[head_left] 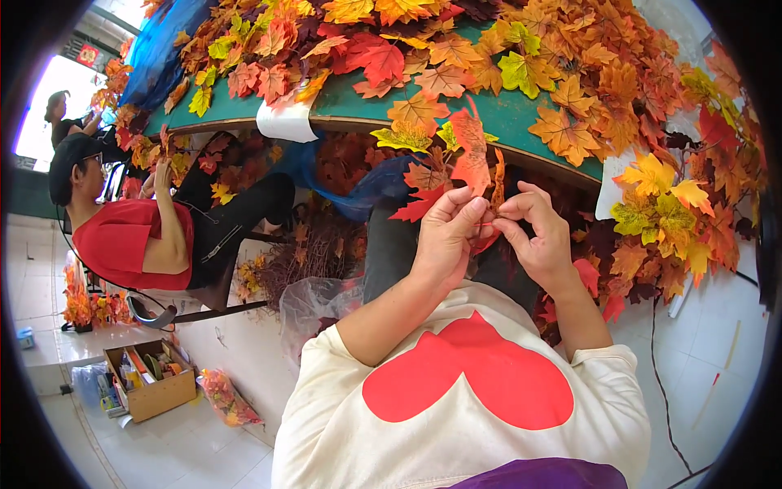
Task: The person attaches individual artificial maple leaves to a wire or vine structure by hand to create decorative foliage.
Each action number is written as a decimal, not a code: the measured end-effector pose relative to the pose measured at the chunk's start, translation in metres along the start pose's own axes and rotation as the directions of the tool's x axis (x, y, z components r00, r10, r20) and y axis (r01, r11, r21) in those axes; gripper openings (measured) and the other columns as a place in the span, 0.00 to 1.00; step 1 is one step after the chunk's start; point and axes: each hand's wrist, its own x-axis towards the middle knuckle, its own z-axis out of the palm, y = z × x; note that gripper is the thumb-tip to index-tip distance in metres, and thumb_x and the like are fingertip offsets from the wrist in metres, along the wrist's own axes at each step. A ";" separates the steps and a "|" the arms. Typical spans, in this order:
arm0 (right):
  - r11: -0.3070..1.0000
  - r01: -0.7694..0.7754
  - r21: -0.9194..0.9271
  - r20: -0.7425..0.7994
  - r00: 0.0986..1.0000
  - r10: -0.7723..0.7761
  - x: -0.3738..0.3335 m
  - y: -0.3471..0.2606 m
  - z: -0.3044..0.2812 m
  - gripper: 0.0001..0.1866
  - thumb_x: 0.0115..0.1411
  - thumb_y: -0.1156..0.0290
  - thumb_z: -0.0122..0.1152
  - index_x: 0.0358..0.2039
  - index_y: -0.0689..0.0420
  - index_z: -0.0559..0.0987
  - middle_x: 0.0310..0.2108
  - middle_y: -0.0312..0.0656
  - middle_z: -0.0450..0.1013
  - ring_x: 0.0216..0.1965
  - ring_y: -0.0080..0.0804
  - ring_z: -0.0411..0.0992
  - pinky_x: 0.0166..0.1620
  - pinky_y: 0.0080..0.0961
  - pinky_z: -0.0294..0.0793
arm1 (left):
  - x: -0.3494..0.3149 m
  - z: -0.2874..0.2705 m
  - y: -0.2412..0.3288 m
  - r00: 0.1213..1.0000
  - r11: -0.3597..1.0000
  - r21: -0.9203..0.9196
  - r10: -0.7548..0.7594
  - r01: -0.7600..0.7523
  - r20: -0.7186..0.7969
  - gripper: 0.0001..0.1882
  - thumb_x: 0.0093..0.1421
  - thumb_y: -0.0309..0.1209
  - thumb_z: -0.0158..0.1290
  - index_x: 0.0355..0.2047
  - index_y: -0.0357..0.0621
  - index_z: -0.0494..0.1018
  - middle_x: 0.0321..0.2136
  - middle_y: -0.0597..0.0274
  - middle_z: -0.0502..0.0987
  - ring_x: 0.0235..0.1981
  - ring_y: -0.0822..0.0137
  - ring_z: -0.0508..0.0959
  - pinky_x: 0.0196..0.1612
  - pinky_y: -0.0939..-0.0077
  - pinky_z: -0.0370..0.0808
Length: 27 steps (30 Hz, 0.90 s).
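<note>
In front of my chest, just short of the table edge, my left hand (448, 238) is closed around the lower stems of a spray of artificial maple leaves (471, 153). Its leaves are red, orange and yellow-green and stand upward from the fingers. Right beside it, my right hand (539, 238) pinches a thin red stem (486, 224) between thumb and forefinger, its other fingers curled. Where that stem joins the spray is hidden by the fingers. Beyond both hands, loose artificial maple leaves (452, 53) lie heaped on the green table (358, 99).
More leaf sprays (652, 212) hang over the table's right side. At left sits a person in a red shirt (122, 244), hands at some leaves. A cardboard box (167, 399) of supplies and a bag of leaves (228, 398) rest on the floor. Brown twigs (305, 265) lie beneath the table.
</note>
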 end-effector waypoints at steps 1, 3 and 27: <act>1.000 -0.001 -0.009 0.005 1.000 0.001 0.000 0.001 0.000 0.11 0.46 0.76 0.63 0.30 0.57 0.71 0.24 0.38 0.70 0.32 0.38 0.70 0.50 0.36 0.66 | 0.001 -0.001 -0.001 1.000 1.000 -0.011 -0.001 0.001 -0.005 0.08 0.56 0.25 0.51 0.37 0.42 0.67 0.29 0.62 0.74 0.30 0.73 0.75 0.31 0.80 0.75; 1.000 0.017 -0.010 -0.001 1.000 -0.017 0.001 -0.002 -0.001 0.11 0.46 0.76 0.63 0.30 0.57 0.71 0.24 0.38 0.70 0.32 0.38 0.70 0.50 0.36 0.66 | -0.001 0.000 -0.001 1.000 1.000 -0.024 0.005 -0.005 0.001 0.08 0.56 0.24 0.51 0.37 0.42 0.67 0.29 0.62 0.74 0.30 0.73 0.75 0.31 0.81 0.75; 0.999 0.040 -0.010 0.112 0.993 -0.039 -0.001 -0.005 -0.007 0.13 0.43 0.80 0.61 0.30 0.59 0.68 0.27 0.42 0.72 0.35 0.46 0.69 0.48 0.37 0.65 | -0.005 -0.001 -0.011 0.974 0.934 0.297 0.156 -0.199 0.161 0.07 0.58 0.25 0.49 0.37 0.36 0.68 0.30 0.63 0.74 0.29 0.79 0.74 0.29 0.86 0.75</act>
